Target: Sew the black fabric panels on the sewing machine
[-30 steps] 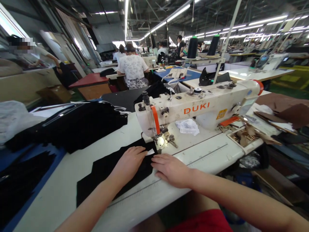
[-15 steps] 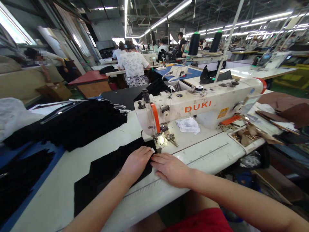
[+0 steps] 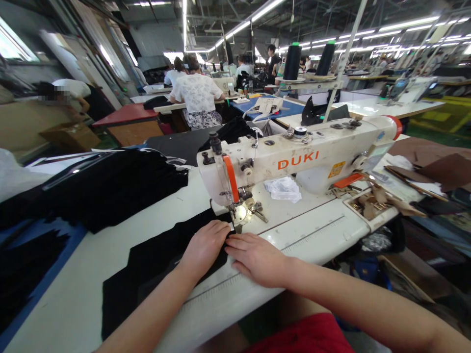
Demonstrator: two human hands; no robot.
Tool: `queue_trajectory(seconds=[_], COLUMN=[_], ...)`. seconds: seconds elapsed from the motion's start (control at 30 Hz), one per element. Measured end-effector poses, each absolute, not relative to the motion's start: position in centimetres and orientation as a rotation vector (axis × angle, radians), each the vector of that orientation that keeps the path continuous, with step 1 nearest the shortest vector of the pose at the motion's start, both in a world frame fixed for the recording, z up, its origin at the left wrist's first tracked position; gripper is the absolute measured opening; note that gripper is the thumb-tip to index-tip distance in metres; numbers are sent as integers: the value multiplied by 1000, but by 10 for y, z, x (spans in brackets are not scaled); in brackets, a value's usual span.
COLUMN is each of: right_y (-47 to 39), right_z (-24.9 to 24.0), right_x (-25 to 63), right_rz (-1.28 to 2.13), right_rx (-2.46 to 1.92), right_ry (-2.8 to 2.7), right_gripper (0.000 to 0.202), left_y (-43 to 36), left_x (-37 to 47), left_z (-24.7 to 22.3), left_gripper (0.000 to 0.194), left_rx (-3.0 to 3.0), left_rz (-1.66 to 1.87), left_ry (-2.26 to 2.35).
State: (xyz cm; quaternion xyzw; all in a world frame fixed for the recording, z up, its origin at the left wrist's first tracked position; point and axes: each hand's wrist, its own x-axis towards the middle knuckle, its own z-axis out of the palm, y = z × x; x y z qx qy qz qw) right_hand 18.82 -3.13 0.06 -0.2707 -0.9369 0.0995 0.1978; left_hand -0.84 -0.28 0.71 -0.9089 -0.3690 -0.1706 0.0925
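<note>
Lying palm-down, fingers loosely extended, gripping nothing, the left hand (image 3: 206,246) and right hand (image 3: 257,257) touch the black fabric (image 3: 162,247) on the table (image 3: 140,220), its edge just beside the sewing machine (image 3: 294,159).

The left hand (image 3: 208,245) and right hand (image 3: 259,259) are bare, with smooth backs and nails too small to make out, and the wrists are bare too. The left forearm (image 3: 156,304) and right forearm (image 3: 342,289) are uncovered as far as they show, each broadening gradually from the wrist. A plain red garment (image 3: 311,337) covers part of the lap (shorts or skirt, I cannot tell), darker in the shade. Past its edge shows a bare leg (image 3: 303,305).
</note>
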Motion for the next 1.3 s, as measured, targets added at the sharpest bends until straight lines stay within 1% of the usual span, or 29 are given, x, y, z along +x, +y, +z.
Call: queue_trajectory(seconds=[0.33, 0.7, 0.83, 1.03, 1.2, 1.3], right_y=[-31, -30, -20, 10, 22, 24], right_z=[0, 0, 4, 10, 9, 7], right_x=[188, 189, 195, 198, 190, 188], right_rz=[306, 335, 331, 195, 31, -41], right_rx=[-760, -750, -707, -877, -864, -848], right_ry=[-2618, -2617, -2634, -2587, -2681, -2714], right_gripper=[34, 35, 26, 18, 14, 16], left_y=[-1, -3, -8, -18, -24, -26], left_x=[-11, -9, -8, -7, -9, -10], left_z=[3, 4, 2, 0, -2, -4], left_gripper=[26, 29, 28, 32, 36, 38], left_rx=[-2690, -2680, -2642, -2653, -2669, -2677], left_rz=[-611, -579, -560, -590, -550, -529], left_ry=[-1050, -1083, -1090, -1283, -1378, -1386])
